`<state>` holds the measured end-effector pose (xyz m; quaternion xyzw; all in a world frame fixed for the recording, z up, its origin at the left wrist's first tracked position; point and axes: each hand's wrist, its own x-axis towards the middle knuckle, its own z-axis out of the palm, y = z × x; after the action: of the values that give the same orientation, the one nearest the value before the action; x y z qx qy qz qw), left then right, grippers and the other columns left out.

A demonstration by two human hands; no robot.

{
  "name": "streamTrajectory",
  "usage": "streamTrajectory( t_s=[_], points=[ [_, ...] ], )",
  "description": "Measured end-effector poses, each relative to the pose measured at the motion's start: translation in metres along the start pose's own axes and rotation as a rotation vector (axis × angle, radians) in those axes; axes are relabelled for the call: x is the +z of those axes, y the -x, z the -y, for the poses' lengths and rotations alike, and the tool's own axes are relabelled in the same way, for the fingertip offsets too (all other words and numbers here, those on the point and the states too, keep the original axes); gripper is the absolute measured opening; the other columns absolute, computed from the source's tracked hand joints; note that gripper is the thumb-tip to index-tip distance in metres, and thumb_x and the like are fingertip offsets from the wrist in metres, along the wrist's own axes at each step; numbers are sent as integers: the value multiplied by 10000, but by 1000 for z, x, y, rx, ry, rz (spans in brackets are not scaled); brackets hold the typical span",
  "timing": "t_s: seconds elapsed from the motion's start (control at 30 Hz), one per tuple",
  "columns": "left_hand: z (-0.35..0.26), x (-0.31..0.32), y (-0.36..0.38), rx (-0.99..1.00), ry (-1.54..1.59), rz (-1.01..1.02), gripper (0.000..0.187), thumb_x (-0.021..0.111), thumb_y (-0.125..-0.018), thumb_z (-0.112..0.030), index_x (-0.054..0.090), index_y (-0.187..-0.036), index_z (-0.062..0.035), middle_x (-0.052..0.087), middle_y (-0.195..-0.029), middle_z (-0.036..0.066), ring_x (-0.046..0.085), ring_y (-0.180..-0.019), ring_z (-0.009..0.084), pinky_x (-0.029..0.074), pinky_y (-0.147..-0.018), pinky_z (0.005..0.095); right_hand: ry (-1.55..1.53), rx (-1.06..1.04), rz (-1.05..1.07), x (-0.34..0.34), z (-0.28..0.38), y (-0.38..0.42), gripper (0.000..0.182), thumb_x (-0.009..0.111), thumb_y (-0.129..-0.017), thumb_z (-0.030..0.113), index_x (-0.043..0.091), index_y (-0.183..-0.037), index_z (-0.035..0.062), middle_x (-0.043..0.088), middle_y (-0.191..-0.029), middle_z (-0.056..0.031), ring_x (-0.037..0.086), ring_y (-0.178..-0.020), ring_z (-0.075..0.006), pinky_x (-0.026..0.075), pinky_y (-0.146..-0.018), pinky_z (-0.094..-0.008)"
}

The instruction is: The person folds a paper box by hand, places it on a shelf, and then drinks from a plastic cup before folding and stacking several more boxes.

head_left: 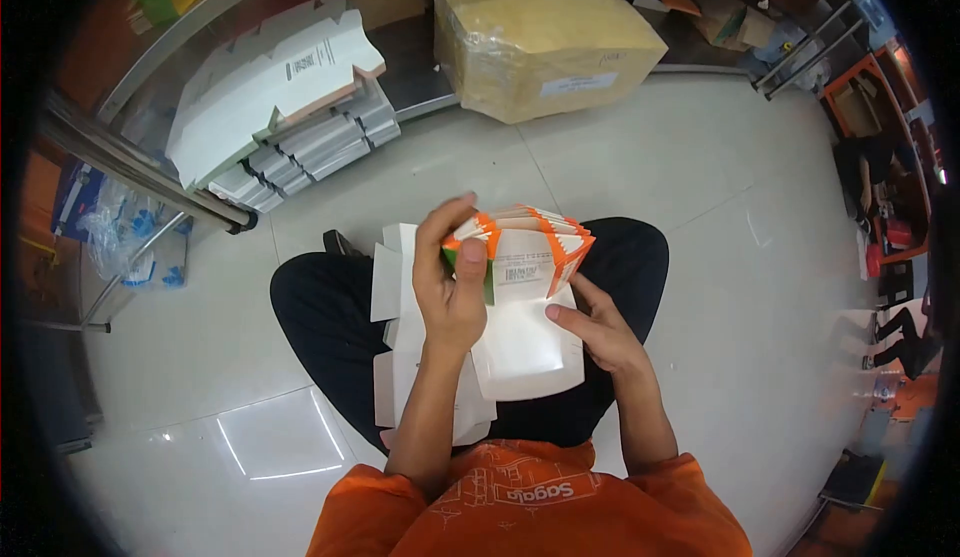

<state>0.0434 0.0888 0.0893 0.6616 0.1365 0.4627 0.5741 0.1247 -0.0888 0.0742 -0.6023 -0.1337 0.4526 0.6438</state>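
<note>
Over my lap is a stack of nested paper food boxes, white inside with orange and green edges. A white lid flap folds down from it toward me, and small printing shows on one inner panel. My left hand grips the left side of the stack, thumb on the near side and fingers around the far edge. At the lower right, my right hand pinches the box near the lid's fold, its thumb on the white card. Flat white carton blanks lie across my left thigh.
A metal shelf ahead holds a stack of flat carton blanks and a large taped cardboard box. Plastic-wrapped items lie at the left. Another person's dark-clothed legs show at the far right. Pale tiles surround me.
</note>
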Motion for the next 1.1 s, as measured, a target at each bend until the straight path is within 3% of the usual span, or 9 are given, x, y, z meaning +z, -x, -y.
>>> streamTrajectory(
  t_s=[0.23, 0.33, 0.47, 0.6, 0.73, 0.83, 0.93, 1.03, 1.1],
  points=[
    [14, 7, 7, -273, 174, 169, 727, 678, -919, -305, 267, -1461, -47, 497, -1266, 168, 518, -1164, 245, 381, -1032, 379, -82, -93, -203, -3, -1, -13, 403, 658, -891, 99, 557, -1262, -25, 631, -1135, -84, 591, -1013, -149, 464, -892, -284],
    [20, -1, 20, -618, 101, 464, 735, 652, -935, -347, 257, -1476, -42, 455, -1345, 192, 465, -1254, 279, 355, -1077, 370, -60, -259, -323, -9, -7, -23, 348, 623, -902, 63, 567, -1233, -30, 643, -1114, -73, 597, -1024, -141, 472, -906, -286],
    [20, 0, 19, -745, 119, 340, 581, 505, -1007, -415, 419, -1403, 2, 532, -1303, 181, 540, -1154, 232, 405, -1000, 315, -25, -152, -270, -16, -7, -24, 428, 615, -922, 97, 504, -1315, -32, 601, -1222, -87, 559, -1113, -155, 445, -962, -301],
    [18, 0, 14, -731, 52, 159, 573, 451, -1022, -445, 492, -1348, 24, 615, -1186, 168, 558, -1106, 203, 413, -978, 305, 48, 21, -158, -5, 1, -17, 587, 601, -945, 192, 368, -1434, -36, 474, -1405, -128, 444, -1283, -201, 306, -1101, -330],
    [-4, -17, 6, -685, 163, 74, 590, 410, -1035, -429, 399, -1418, 20, 494, -1374, 215, 510, -1238, 276, 386, -1030, 332, 27, -194, -137, -8, 14, -40, 597, 585, -944, 233, 372, -1424, -49, 478, -1392, -130, 450, -1281, -203, 342, -1084, -340],
    [-45, -55, -1, -566, 116, 152, 523, 465, -1021, -308, 381, -1430, 7, 463, -1400, 196, 485, -1271, 271, 373, -1054, 362, -48, -316, -107, 3, 95, -85, 556, 593, -933, 284, 435, -1371, -21, 551, -1290, -95, 500, -1232, -187, 391, -1035, -337],
    [-60, -105, 5, -448, 32, 228, 405, 549, -954, -88, 475, -1330, 43, 590, -1227, 139, 558, -1167, 222, 406, -1025, 359, -10, -379, 162, 25, 218, -132, 584, 587, -931, 346, 418, -1351, -22, 556, -1263, -174, 597, -1116, -298, 613, -776, -478],
    [-92, -174, 27, -388, 554, 492, 385, 635, -922, -236, 588, -1132, 83, 624, -1156, 203, 645, -963, 281, 513, -826, 367, -1, -450, 207, 63, 309, -189, 604, 580, -928, 343, 382, -1341, -52, 505, -1288, -206, 583, -1118, -360, 606, -810, -488],
    [-83, -156, -5, 307, 1377, 1435, 443, 626, -928, -320, 625, -1055, 104, 638, -1057, 269, 639, -962, 419, 529, -800, 496, -84, -375, 154, 78, 352, -230, 619, 583, -927, 369, 369, -1355, -24, 483, -1302, -201, 565, -1130, -382, 590, -840, -513]
  ],
)
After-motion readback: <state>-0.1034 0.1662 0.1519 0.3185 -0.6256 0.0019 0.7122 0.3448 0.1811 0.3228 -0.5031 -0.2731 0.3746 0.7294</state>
